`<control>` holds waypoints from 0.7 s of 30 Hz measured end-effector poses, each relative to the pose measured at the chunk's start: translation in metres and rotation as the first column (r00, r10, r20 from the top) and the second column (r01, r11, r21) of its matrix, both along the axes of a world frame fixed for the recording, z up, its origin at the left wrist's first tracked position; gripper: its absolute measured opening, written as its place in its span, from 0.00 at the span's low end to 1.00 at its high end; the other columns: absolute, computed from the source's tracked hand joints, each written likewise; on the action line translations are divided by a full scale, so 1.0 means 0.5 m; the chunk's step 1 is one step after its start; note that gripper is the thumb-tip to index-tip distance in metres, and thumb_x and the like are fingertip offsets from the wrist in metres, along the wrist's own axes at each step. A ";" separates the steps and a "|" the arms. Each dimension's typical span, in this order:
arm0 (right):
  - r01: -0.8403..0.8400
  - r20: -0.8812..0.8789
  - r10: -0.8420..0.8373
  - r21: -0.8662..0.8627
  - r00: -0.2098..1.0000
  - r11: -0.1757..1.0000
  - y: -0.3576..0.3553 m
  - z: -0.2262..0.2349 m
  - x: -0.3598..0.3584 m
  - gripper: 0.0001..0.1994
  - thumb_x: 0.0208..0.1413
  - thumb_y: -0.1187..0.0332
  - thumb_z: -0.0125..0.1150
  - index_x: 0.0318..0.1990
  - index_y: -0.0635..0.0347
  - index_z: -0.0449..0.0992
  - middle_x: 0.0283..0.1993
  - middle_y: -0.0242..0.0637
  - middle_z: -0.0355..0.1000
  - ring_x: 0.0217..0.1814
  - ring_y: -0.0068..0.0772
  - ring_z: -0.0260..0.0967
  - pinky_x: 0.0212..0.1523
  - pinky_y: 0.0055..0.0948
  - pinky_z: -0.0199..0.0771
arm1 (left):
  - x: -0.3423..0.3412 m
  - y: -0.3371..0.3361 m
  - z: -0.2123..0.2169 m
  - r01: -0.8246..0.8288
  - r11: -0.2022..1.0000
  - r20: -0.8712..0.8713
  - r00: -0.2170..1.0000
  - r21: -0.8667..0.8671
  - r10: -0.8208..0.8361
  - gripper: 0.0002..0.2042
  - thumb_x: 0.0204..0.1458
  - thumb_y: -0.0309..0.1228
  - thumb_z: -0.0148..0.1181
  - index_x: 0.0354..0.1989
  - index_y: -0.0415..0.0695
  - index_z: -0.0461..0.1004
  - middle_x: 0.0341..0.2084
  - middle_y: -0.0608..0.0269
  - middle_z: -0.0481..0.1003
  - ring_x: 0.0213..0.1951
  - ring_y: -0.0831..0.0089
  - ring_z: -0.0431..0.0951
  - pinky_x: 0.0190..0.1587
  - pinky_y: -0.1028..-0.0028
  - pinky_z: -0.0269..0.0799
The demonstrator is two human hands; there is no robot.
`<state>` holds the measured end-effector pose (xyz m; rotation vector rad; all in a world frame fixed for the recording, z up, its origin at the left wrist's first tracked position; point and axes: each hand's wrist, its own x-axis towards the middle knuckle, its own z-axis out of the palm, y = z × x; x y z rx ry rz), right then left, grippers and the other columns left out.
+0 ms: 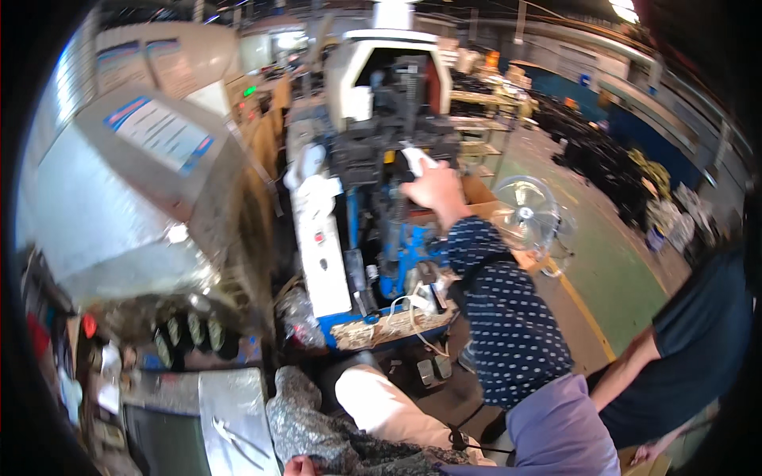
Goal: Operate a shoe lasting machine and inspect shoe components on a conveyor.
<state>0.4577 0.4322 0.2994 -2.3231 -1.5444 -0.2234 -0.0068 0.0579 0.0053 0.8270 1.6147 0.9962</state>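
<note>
"White elongated piece point(414, 159), material unclear: where?"
"At the front of the upright black-and-blue metal machine point(413, 246), by the right hand point(434, 190); blur hides whether that grip holds or touches it."
"Left hand point(300, 466)?"
"Nearer than the machine, cropped; grip unclear."
"Step?"
"Probably positioning; next calls for steady alignment."

The right sleeve point(516, 333) is dark with white dashes, lavender nearer; the left sleeve point(305, 420) is mottled grey and black. Trousers point(397, 401): cream. The machine point(357, 151) is black and blue; the floor point(591, 254), right, green with yellow lines.
</note>
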 end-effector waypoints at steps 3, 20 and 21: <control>0.002 0.055 -0.007 0.090 0.998 0.996 -0.028 -0.055 -0.008 0.41 0.45 0.46 0.60 0.65 0.60 0.62 0.55 0.61 0.61 0.56 0.58 0.63 0.55 0.44 0.68 | -0.002 -0.001 0.012 -0.001 1.000 0.056 0.998 -0.020 0.002 0.11 0.59 0.28 0.54 0.46 0.35 0.71 0.35 0.55 0.77 0.33 0.69 0.77 0.35 0.72 0.76; -0.246 -0.042 0.321 0.552 0.946 0.797 -0.226 -0.178 -0.020 0.41 0.30 0.65 0.71 0.61 0.51 0.65 0.58 0.51 0.62 0.61 0.55 0.62 0.59 0.46 0.64 | -0.020 -0.013 0.001 -0.063 0.997 0.403 0.914 0.035 0.044 0.08 0.58 0.23 0.55 0.44 0.36 0.72 0.28 0.58 0.78 0.25 0.71 0.78 0.32 0.75 0.76; -0.327 -0.021 0.422 0.598 0.906 0.732 -0.251 -0.210 -0.022 0.42 0.29 0.66 0.71 0.61 0.52 0.64 0.59 0.52 0.61 0.63 0.56 0.60 0.61 0.47 0.62 | -0.027 -0.017 -0.007 -0.035 0.997 0.449 0.893 0.065 0.002 0.09 0.58 0.23 0.55 0.46 0.36 0.72 0.29 0.57 0.78 0.27 0.71 0.78 0.34 0.74 0.77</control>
